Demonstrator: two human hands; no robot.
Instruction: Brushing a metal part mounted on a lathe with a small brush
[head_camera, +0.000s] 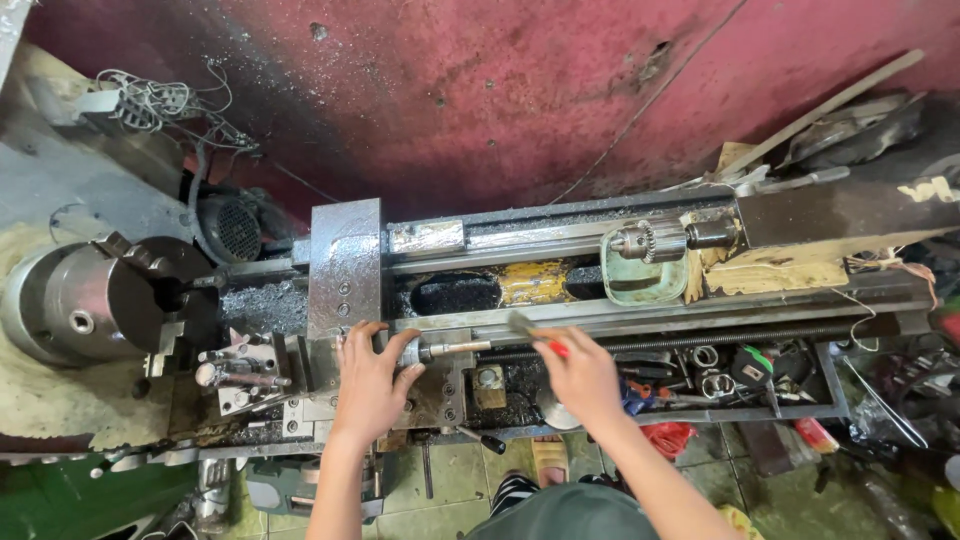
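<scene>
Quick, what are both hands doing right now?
Left hand: open, resting flat on the lathe carriage.
Right hand: closed on a red-handled brush.

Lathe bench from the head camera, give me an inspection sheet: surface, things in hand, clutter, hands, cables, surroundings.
Surface: lathe bed, grimy, dark chips in its well.
Job's things: carriage under the left hand; red-handled brush, blurred, in the right hand.
Clutter: drill chuck on a green tray; loose tools in the front tray.
Grippers: left hand flat on the carriage; right hand gripping the brush.
Cables: tangled wires at upper left.
Surroundings: red wall; tiled floor.
</scene>
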